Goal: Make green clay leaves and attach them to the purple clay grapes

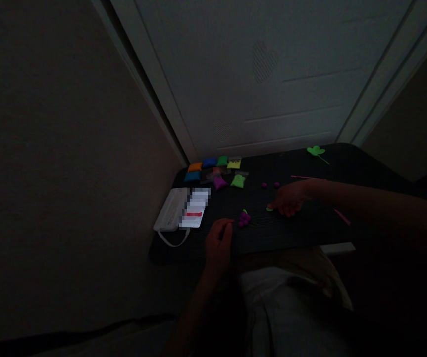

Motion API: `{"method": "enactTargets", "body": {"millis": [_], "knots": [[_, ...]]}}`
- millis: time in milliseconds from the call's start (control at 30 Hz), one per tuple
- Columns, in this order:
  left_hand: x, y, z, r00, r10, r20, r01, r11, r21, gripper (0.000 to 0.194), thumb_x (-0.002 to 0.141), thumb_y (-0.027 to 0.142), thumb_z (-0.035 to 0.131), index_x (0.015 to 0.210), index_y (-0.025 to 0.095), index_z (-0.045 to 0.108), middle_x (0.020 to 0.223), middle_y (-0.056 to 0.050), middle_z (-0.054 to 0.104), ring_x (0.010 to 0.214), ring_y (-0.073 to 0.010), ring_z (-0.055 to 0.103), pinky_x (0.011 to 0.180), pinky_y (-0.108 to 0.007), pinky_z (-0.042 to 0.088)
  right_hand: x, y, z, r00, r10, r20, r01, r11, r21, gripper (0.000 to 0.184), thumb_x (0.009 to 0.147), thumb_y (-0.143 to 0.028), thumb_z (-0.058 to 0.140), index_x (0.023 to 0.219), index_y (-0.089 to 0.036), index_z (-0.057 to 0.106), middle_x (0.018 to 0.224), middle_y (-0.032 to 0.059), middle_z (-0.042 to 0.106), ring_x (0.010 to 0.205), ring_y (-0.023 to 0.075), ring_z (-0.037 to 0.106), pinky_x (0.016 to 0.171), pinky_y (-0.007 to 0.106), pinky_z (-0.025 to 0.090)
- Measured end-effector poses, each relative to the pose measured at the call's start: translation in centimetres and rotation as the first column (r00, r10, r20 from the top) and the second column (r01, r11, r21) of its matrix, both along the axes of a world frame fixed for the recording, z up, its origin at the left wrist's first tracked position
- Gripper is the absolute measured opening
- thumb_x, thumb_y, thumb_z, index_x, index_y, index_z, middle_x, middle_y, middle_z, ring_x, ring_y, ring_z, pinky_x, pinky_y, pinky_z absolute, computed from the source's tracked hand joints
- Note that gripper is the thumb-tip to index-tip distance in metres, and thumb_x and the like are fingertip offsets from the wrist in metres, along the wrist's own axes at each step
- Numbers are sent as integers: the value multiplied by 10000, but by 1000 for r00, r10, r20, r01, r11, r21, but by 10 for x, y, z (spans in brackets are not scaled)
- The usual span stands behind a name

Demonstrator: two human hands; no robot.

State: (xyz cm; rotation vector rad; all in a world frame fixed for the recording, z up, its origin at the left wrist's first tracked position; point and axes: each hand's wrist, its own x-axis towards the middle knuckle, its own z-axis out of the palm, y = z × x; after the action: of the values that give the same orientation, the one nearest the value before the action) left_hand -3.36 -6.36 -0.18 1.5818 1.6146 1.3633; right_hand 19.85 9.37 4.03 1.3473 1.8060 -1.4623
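My right hand (290,199) is on the dark table, its fingers mostly curled. A fingertip touches a small flat piece of light green clay (269,208); whether the thumb also grips it is hard to see. To its left lies a small bunch of purple clay balls (243,219) shaped like grapes, with a bit of green on top. Close beside that bunch, my left hand (219,243) hovers at the table's front edge, loosely bent, thumb and forefinger apart and nothing visible between them. Two loose purple clay balls (264,185) lie beyond my right hand.
Several bags of coloured clay (194,167) lie at the back left. A lit phone (195,208) rests against a white case with a strap (172,210). A green clover-shaped piece (315,150) is at the back right. Pink sticks (308,177) lie around my right forearm. Behind stands a white door (273,99).
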Motion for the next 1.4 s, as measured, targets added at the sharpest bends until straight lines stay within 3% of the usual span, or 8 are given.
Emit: {"method": "enactTargets", "body": {"millis": [133,233,333,500,833,967,1167,1400], "knots": [[0,0,-1,1000,-4,6,4,1000,-3,214,845,299,435,896,177,603,905,-42,610,845,-159,561,766,-281,421,10,-6,5,989,22,-147,14,971,238,501,709,-641,467,802,-166,595,763,62,657,680,168,615,566,252,433],[0,0,-1,1000,1,-7,-1,1000,-7,215,844,304,437,893,176,603,906,-41,609,854,-160,560,775,-282,418,12,-14,4,983,79,-164,10,875,483,439,760,-558,461,865,-158,608,816,76,658,761,206,614,637,284,438],[1,0,0,1000,3,-8,-3,1000,0,222,845,307,432,892,177,606,904,-43,609,856,-163,561,777,-288,419,11,-26,-1,975,125,-181,6,808,590,381,743,-487,533,965,-190,616,967,64,638,885,231,586,761,303,410],[1,-1,1,1000,-3,-2,3,1000,-3,217,840,306,436,889,179,605,901,-45,608,852,-165,560,778,-292,421,7,-44,-10,948,290,-131,-64,578,813,372,795,-415,490,1068,-190,602,1094,92,574,987,238,545,851,312,388],[1,0,5,999,14,34,-12,999,-48,219,834,309,445,889,177,611,905,-47,624,849,-169,573,771,-297,431,-2,-60,0,950,296,-101,-60,491,869,305,831,-366,452,1024,-185,602,1028,82,623,935,228,575,820,325,429],[8,-3,22,992,-3,128,17,994,-106,237,831,328,442,889,183,621,892,-46,635,837,-171,574,772,-304,438,-9,-93,32,894,423,-148,15,302,953,261,844,-279,452,1048,-178,580,1004,78,632,926,204,583,814,326,442],[24,-23,73,952,-239,191,249,968,-30,206,793,267,469,916,211,625,904,-32,640,856,-174,572,771,-298,454,-17,-138,80,793,589,-156,165,39,986,206,821,-208,501,1010,-195,582,918,59,644,851,162,591,730,287,461],[31,-33,94,962,-223,155,225,974,3,57,743,228,587,773,205,630,788,-8,647,753,-158,598,700,-289,475,-19,-150,88,751,627,-206,220,57,974,220,838,-206,471,1036,-221,565,921,47,645,840,153,593,731,287,477]]}}
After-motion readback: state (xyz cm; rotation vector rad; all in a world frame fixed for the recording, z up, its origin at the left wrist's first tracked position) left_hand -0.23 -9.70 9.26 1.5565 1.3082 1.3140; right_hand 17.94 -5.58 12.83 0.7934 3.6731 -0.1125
